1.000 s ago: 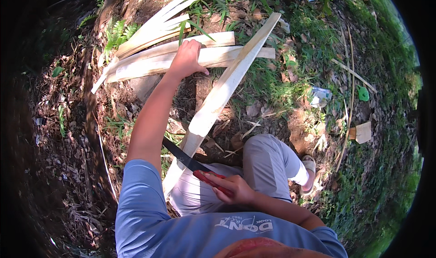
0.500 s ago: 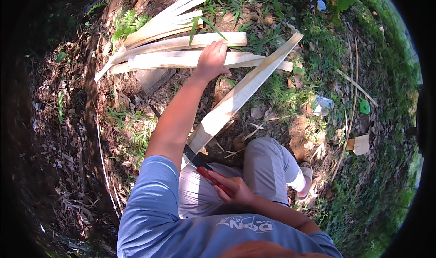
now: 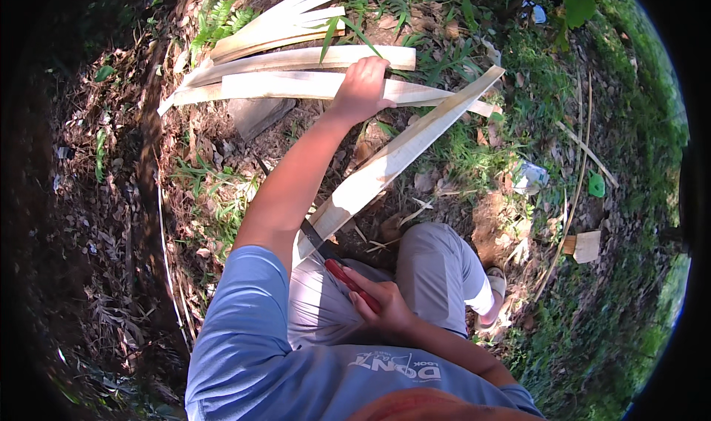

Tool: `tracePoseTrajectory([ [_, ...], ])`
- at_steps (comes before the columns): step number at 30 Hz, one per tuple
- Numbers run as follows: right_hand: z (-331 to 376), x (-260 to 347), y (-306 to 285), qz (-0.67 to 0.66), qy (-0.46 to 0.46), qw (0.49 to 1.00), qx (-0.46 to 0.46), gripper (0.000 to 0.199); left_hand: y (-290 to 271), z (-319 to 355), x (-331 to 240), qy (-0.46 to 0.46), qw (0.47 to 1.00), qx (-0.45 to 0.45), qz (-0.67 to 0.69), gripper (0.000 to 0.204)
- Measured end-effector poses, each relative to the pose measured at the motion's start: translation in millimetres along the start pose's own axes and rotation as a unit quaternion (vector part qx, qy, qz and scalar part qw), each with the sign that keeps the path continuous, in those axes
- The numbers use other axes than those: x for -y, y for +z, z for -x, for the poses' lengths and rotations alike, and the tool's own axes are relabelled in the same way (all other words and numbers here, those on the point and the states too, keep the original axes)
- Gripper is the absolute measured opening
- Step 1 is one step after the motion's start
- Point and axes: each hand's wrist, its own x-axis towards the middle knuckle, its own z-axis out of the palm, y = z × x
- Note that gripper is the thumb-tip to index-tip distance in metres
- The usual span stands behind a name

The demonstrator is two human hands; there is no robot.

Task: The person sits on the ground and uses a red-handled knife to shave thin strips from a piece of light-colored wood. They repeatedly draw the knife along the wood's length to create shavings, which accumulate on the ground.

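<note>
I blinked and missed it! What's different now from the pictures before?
The left hand moved right, and the flat wooden strip under it slid right too. The far end of the slanting wooden strip swung right and a little toward the person. The camera's view also shifted. Nothing was visibly picked up or let go; the right hand still holds the red-handled knife.
</note>
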Motion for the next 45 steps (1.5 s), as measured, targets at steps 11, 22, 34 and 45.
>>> tracePoseTrajectory([
  [11,-2,-3,5,-0.020,-0.008,0.999,-0.031,0.060,-79,61,-40,-0.154,0.958,0.237,0.049,0.072],
  [22,0,-17,17,0.033,-0.103,0.993,-0.051,0.056,-27,107,-100,-0.290,0.905,0.297,0.097,0.077],
  [34,-63,-5,19,0.091,-0.082,0.992,0.035,0.057,-90,132,-2,-0.390,0.905,0.168,0.021,0.085],
  [45,-73,-35,27,0.105,-0.148,0.983,-0.032,0.048,-237,263,-105,-0.368,0.901,-0.227,0.001,0.057],
])
